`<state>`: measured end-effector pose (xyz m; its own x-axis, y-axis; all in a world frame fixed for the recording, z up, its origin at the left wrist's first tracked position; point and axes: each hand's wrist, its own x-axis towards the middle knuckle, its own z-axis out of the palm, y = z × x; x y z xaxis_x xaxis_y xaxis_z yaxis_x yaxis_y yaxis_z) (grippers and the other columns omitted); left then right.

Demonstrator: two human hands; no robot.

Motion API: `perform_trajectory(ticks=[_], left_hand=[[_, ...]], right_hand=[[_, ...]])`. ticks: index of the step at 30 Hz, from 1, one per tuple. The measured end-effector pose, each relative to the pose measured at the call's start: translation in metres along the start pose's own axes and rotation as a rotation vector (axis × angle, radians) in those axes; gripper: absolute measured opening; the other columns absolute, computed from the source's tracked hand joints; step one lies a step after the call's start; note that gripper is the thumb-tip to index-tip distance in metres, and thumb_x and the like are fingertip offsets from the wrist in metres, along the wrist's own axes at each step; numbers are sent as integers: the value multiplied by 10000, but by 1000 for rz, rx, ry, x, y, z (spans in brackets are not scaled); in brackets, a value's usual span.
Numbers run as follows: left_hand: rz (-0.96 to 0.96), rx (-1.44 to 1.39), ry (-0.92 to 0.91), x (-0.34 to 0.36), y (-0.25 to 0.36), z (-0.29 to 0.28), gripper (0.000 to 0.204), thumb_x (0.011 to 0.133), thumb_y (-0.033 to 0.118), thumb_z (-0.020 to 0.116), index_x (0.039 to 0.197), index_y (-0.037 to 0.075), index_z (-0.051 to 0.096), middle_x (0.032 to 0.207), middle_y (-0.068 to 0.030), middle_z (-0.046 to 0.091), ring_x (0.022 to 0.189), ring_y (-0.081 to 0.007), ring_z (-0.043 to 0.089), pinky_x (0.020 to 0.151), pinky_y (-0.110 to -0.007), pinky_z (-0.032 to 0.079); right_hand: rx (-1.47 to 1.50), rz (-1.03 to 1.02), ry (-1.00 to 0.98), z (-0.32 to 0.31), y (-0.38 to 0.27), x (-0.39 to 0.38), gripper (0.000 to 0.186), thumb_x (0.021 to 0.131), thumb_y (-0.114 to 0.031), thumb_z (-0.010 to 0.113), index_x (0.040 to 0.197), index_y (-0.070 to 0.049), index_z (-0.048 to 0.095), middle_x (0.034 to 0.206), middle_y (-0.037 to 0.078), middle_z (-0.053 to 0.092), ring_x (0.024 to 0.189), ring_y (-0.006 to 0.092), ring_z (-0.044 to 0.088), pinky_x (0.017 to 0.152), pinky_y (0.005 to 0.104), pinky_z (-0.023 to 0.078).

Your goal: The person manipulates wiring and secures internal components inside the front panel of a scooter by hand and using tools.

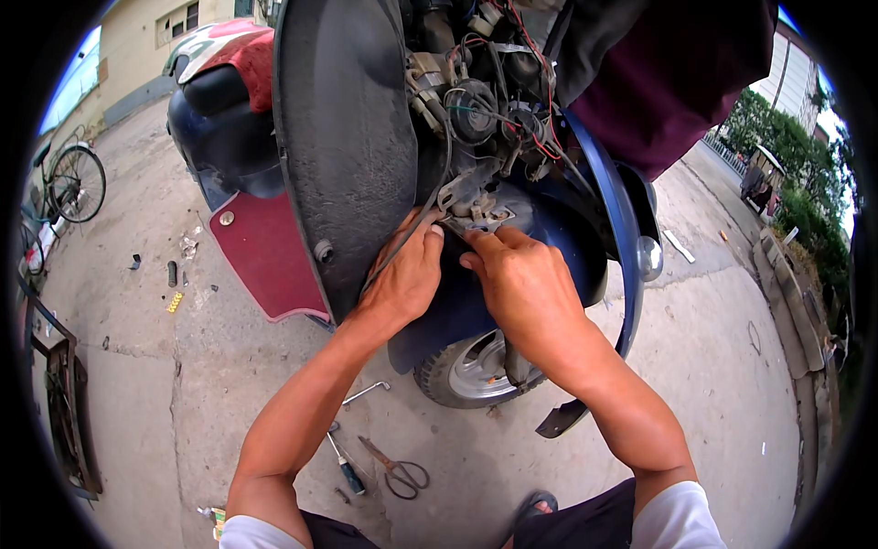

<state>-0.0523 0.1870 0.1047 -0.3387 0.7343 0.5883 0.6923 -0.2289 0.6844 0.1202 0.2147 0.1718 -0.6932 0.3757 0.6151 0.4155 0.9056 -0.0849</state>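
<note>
1. Two forearms [315, 398] reach in; left hand [407, 274] and right hand [530, 293] bunched close at one metal bracket [480, 207], above one front wheel [474, 373]. Exact hold: cannot tell.
2. Risk: cramped space, so a slip could tug loose wires [551, 87].
3. Ground [704, 384]: one scissors [401, 473], one screwdriver [348, 474], one bent wrench [368, 392].

1. Wiring [485, 114] is sitting in the scooter [572, 242] front, above the wheel [471, 373].
2. Left grip [407, 279] is resting beside the right grip [526, 284], both below the wiring.
3. On the ground [238, 384], scissors [390, 465] are lying right of a screwdriver [348, 472], a wrench [366, 393] sitting beyond both.
4. Bike [76, 183] is standing way left, bushes [777, 128] growing far right.
</note>
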Motion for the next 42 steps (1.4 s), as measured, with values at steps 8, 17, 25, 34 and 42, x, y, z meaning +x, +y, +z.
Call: perform_trajectory(ticks=[8,17,25,34,42], left_hand=[[-29,-98,-106,7,1,-11,509,1089,260,288,1262,-80,626,1244,-249,622,1169,-356,590,1061,-383,412],[-363,-473,-254,5,17,-24,585,1087,402,348,1432,-29,539,1414,-147,563,1332,-224,490,1158,-342,323],[-109,-127,-169,-13,3,-28,614,1125,401,287,1438,-74,518,1522,-205,484,1404,-279,449,1195,-352,287],[27,-67,-294,-26,36,-52,599,1123,392,339,1450,-86,494,1540,-265,457,1512,-383,325,1254,-423,212],[10,-86,-279,-24,41,-55,631,1125,403,318,1466,-107,462,1562,-286,427,1515,-376,333,1254,-397,209]], right_hand=[[-9,-48,-51,17,-12,1,124,916,-77,666,915,40,628,872,245,673,711,426,696,625,480,576],[411,-93,-180,35,-7,13,148,851,-12,708,854,90,600,892,292,648,874,490,653,741,502,538],[526,-118,-87,71,-7,7,78,800,35,672,825,101,638,953,300,671,842,500,664,703,514,554],[484,-113,49,124,-14,10,98,843,-1,562,848,48,648,818,284,665,804,470,677,663,518,547],[373,-199,-17,98,-17,1,67,850,-11,605,885,38,633,880,263,670,798,446,667,686,510,552]])
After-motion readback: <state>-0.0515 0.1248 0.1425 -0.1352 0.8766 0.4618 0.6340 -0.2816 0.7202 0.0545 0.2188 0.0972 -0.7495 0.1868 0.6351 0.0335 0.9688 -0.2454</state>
